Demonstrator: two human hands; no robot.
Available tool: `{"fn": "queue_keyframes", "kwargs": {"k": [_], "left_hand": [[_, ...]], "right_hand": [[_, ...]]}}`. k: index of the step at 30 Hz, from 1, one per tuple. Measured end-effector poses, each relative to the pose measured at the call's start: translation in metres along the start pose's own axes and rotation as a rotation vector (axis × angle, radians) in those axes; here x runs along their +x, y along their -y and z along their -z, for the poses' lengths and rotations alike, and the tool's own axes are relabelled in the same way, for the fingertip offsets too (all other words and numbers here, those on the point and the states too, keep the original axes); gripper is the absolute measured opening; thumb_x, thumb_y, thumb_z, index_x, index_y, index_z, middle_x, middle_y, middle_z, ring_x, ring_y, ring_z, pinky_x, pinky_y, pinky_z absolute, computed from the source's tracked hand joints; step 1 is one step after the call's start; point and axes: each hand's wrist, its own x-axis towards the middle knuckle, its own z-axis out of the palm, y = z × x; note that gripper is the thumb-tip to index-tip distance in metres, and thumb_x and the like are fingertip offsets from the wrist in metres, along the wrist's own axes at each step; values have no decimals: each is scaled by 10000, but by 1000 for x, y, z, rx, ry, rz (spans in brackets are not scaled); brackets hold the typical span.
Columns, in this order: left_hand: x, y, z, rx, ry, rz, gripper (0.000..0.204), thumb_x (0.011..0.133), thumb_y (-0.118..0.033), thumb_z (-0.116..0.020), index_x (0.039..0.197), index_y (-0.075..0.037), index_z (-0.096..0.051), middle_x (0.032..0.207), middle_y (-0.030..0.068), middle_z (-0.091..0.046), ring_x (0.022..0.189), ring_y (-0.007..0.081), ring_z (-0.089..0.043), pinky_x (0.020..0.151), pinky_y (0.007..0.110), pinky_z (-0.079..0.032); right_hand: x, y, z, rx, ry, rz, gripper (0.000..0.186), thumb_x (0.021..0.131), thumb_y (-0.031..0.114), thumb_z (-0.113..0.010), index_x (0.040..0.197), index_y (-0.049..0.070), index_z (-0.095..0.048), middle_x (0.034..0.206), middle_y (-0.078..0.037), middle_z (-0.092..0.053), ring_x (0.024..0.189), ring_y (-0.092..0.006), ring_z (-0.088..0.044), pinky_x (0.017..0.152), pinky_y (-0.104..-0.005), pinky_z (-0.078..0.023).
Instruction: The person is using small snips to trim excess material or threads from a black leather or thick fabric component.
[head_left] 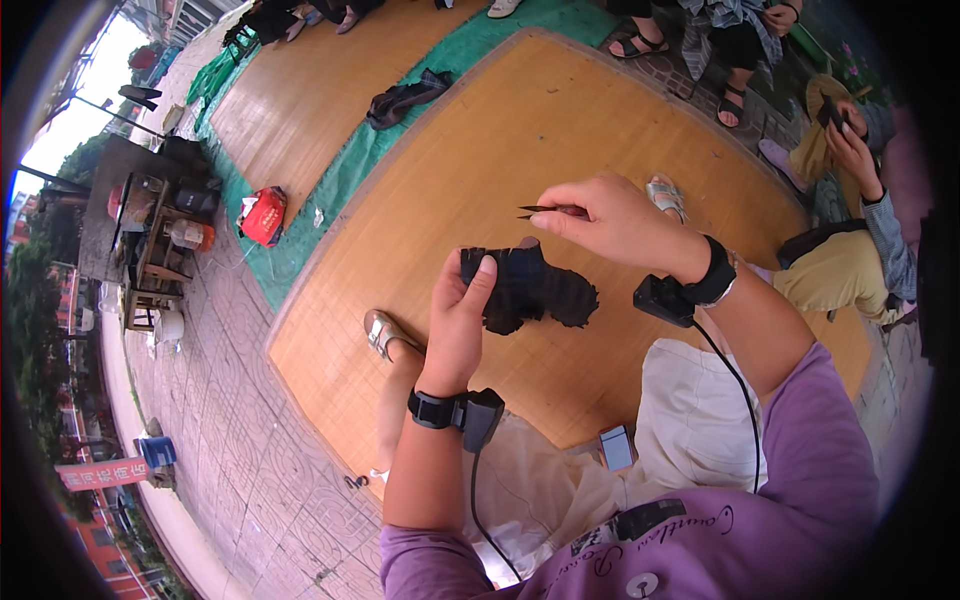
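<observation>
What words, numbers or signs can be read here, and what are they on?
Purple shirt: dark cursive lettering, wording left out.
Reddish sign, far left: pale characters, wording left out.
Red bag: pale marks, too small to read.
Black piece in the left hand: no lettering visible.

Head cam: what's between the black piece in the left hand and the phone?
Just bare tan mat in the head view, between the black piece in the left hand and the phone.
</observation>
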Motion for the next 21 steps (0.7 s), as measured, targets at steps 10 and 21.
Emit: {"fn": "queue_keyframes", "kwargs": {"k": [10,21], "left_hand": [[2,1,2,-213,40,63,280,1030,-228,-511,1190,-2,-551,1141,96,-664,1047,183,-648,922,332,-504],[4,8,3,165,9,-160,142,1020,-199,-547,1054,-62,-547,927,-4,-607,856,77,-593,761,237,-477]], "right_hand": [[7,-21,-9,326,-34,-160,362,1000,313,-514,954,-22,-643,694,-57,-590,647,-135,-551,611,-298,-440],[-2,-12,-22,492,256,5,316,896,297,-691,983,-6,-672,688,2,-546,654,-85,-477,595,-267,-398]]}}
